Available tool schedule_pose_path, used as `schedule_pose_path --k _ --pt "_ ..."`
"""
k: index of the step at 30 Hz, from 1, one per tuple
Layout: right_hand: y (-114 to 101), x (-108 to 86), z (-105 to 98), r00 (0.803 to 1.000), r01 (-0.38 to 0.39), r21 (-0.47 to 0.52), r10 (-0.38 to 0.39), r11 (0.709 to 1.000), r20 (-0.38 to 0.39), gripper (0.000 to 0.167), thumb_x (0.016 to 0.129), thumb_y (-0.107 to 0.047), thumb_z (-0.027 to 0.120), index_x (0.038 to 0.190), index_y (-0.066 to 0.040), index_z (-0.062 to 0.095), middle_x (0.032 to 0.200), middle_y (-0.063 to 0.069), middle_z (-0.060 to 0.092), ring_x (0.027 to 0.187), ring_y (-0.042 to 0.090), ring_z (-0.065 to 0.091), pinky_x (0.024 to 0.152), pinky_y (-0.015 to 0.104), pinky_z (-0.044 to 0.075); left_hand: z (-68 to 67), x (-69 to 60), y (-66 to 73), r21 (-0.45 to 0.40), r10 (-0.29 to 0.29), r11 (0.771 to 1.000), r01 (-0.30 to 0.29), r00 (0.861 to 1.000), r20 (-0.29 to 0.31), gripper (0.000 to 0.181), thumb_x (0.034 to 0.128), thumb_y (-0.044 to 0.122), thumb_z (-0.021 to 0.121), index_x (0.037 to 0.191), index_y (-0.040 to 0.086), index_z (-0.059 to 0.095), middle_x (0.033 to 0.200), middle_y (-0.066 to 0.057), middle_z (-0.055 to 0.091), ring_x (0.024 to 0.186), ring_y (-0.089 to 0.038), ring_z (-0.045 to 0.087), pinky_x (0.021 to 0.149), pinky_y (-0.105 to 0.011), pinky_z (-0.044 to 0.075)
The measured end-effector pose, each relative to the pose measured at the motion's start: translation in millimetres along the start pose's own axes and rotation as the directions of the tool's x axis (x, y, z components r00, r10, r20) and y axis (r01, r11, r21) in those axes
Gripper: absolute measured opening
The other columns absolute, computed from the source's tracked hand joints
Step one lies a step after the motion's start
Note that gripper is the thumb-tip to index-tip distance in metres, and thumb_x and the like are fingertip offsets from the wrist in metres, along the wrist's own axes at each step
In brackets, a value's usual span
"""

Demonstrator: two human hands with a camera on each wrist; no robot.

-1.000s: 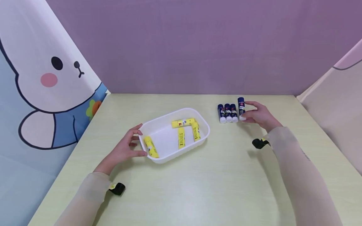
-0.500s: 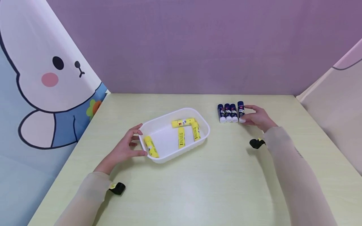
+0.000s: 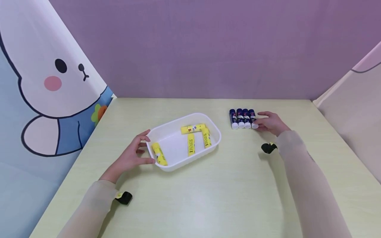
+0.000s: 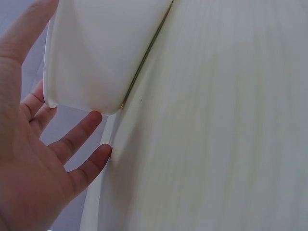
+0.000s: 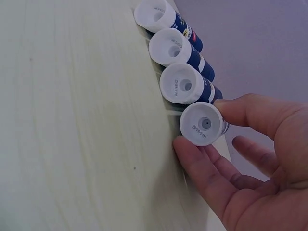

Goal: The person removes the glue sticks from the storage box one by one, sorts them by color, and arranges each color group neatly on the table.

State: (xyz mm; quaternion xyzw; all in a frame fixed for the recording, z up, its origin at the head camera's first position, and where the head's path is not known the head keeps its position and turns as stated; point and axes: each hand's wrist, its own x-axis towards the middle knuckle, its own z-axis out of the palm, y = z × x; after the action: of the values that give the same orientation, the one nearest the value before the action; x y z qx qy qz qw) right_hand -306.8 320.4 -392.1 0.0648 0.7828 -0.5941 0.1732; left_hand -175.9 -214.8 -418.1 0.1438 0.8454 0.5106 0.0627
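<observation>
A small screened-off workspace is shown: the pale tabletop point(image 3: 214, 195) is enclosed by a purple backdrop point(image 3: 205, 49) behind, a cartoon-animal sheet point(image 3: 38, 102) on the left and a pale sheet point(image 3: 354, 112) on the right; what kind of room surrounds it cannot be told.

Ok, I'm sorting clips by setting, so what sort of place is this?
Probably an indoor tabletop staged for recording, though little beyond it shows: a pale table, a plain purple backdrop behind it, and a cartoon-printed sheet along its left side.
</observation>
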Motion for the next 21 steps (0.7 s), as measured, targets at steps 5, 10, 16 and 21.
schedule_pose_path --k 5,10,16,21 --pt "0.0 2.9 0.8 0.999 -0.031 -0.029 0.031 0.999 0.021 0.074 0.097 -0.002 0.061 0.153 0.01 0.014 0.095 0.0 0.065 0.082 0.007 0.067 0.087 0.031 0.054 -0.1 -0.1 -0.6 0.0 0.006 1.0 -0.006 1.0 0.001 0.067 0.0785 0.009 0.085 0.126 0.003 0.038 0.165 -0.009 0.017 0.124 -0.041 0.049 0.098 -0.055 0.04" --pt "3.4 8.0 0.2 0.997 -0.064 -0.057 0.067 0.996 0.045 0.073 0.098 -0.007 0.062 0.152 0.01 0.016 0.103 0.004 0.063 0.083 0.008 0.066 0.087 0.031 0.054 0.6 -0.1 -1.1 -0.001 0.014 1.0 -0.014 1.0 0.004 0.067 0.0784 0.009 0.085 0.125 0.004 0.038 0.164 -0.01 0.017 0.123 -0.041 0.049 0.098 -0.055 0.04" --pt "3.3 8.0 0.8 0.995 -0.074 -0.067 0.078 0.995 0.055 0.074 0.099 -0.011 0.062 0.153 0.009 0.015 0.108 0.005 0.061 0.085 0.008 0.064 0.085 0.028 0.054 0.6 -0.3 -1.0 0.001 0.006 1.0 -0.006 1.0 0.003 0.067 0.0786 0.01 0.086 0.125 0.004 0.039 0.165 -0.009 0.017 0.123 -0.041 0.049 0.099 -0.055 0.04" --pt "4.1 8.9 0.6 0.995 -0.072 -0.07 0.076 0.995 0.061 0.075 0.099 -0.012 0.061 0.153 0.009 0.014 0.11 0.006 0.06 0.087 0.009 0.064 0.086 0.028 0.054 0.0 -0.4 -0.7 -0.001 0.004 1.0 -0.004 1.0 0.002 0.067 0.0784 0.01 0.086 0.126 0.003 0.038 0.165 -0.009 0.017 0.124 -0.042 0.049 0.099 -0.055 0.039"
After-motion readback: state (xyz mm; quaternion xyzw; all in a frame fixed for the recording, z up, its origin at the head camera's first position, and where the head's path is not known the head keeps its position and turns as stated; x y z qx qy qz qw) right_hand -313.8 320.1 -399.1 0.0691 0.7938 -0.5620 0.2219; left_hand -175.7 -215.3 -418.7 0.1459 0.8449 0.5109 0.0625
